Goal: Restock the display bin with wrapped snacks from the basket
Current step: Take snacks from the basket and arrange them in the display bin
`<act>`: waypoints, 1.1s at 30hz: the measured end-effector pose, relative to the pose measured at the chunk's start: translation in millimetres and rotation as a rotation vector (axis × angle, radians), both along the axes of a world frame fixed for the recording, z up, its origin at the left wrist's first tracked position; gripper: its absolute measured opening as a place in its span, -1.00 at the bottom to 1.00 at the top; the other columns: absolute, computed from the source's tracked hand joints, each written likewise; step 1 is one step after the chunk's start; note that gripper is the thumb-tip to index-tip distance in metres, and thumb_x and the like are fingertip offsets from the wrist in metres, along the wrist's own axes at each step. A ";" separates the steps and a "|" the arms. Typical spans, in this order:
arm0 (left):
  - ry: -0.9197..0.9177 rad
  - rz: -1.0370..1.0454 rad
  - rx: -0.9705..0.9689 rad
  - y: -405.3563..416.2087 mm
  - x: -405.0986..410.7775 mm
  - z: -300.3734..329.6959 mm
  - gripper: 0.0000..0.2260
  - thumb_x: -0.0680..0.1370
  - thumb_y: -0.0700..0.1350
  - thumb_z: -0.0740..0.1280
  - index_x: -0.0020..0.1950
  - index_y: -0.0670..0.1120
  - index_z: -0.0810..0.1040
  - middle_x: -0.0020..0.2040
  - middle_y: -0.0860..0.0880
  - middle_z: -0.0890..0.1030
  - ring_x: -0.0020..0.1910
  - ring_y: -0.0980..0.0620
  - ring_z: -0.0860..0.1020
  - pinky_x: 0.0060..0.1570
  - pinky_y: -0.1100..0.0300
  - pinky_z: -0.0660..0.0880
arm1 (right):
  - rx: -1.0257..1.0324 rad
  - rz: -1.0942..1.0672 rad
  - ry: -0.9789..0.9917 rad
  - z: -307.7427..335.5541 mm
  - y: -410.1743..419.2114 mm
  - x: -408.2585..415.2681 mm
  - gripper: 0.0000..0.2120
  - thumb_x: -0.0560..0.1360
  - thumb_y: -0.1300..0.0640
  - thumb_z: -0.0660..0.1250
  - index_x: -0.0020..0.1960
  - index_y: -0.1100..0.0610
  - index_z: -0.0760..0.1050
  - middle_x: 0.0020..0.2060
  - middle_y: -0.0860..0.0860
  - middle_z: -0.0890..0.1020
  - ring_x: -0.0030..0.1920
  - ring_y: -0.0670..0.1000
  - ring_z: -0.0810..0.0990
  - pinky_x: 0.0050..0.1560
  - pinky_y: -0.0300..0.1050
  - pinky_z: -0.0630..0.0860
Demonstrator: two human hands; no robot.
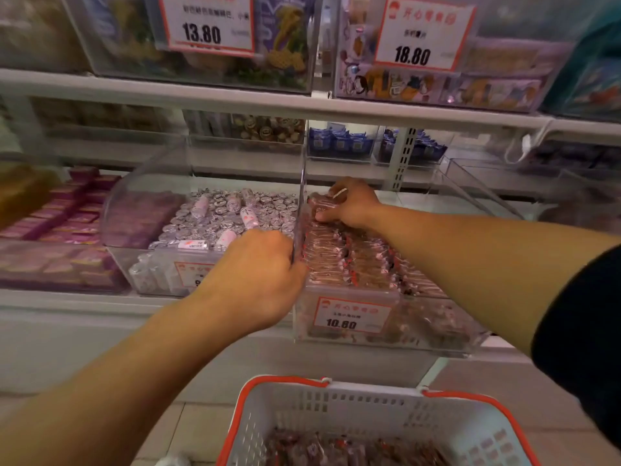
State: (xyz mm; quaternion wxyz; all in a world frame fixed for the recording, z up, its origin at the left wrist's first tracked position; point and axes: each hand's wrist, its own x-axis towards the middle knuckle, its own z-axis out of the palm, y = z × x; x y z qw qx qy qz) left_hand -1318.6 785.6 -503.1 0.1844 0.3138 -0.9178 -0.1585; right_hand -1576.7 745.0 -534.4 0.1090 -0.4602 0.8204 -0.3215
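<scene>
Steadying the display bin [386, 334], your left hand [255, 277] grips its clear divider [300, 210]; beyond that divider, your right hand [353, 205] pinches wrapped snacks [322, 205] into the back row.

Left hand [258, 274] curled in a grip, right hand [353, 203] reaching forward, fingers bent

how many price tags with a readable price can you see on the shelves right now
3. The white red-bordered tag reading 13.80 is upper left, the 18.80 tag upper right, and the 10.80 tag fronts the clear plastic display bin. A fourth hides behind the left hand.
</scene>
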 end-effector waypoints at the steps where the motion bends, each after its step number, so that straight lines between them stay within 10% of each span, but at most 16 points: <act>1: 0.014 -0.006 0.018 -0.8 0.9 -0.4 -0.69 0.56 -0.03 0.25 -0.31 -0.15 0.56 -0.34 -0.09 0.63 -0.33 -0.09 0.60 -0.27 -0.02 0.56 | 0.007 0.026 0.061 -1.3 -0.3 -1.9 -0.44 0.21 -0.07 0.66 0.10 -0.02 0.47 0.11 0.06 0.63 0.08 0.08 0.59 0.13 -0.04 0.53; 7: 0.019 -0.023 -0.013 -4.9 1.9 -2.7 -0.67 0.56 -0.01 0.25 -0.35 -0.12 0.53 -0.37 -0.05 0.61 -0.33 -0.05 0.56 -0.25 -0.03 0.54 | 0.146 0.148 0.598 9.5 9.1 -3.3 -0.24 0.26 -0.30 0.54 0.33 -0.01 0.39 0.24 0.08 0.57 0.17 0.15 0.55 -0.01 -0.05 0.44; 25: 0.019 -0.003 0.052 -3.1 2.7 -1.7 -0.71 0.52 -0.06 0.25 -0.37 -0.11 0.53 -0.40 -0.04 0.60 -0.36 -0.06 0.58 -0.29 -0.01 0.56 | -0.009 -0.068 -0.057 12.8 14.0 -12.2 -0.52 0.23 0.26 0.65 0.11 0.15 0.60 0.01 0.12 0.69 0.03 0.05 0.67 0.18 -0.02 0.59; 33: 0.035 0.011 -0.051 -4.6 4.2 -5.9 -0.69 0.53 0.03 0.27 -0.37 -0.06 0.49 -0.41 -0.01 0.53 -0.36 -0.03 0.52 -0.41 0.16 0.37 | 0.012 -0.092 -0.056 12.6 13.6 -11.5 -0.51 0.23 0.13 0.67 0.10 0.15 0.60 0.18 0.13 0.63 0.18 0.11 0.60 0.17 -0.04 0.56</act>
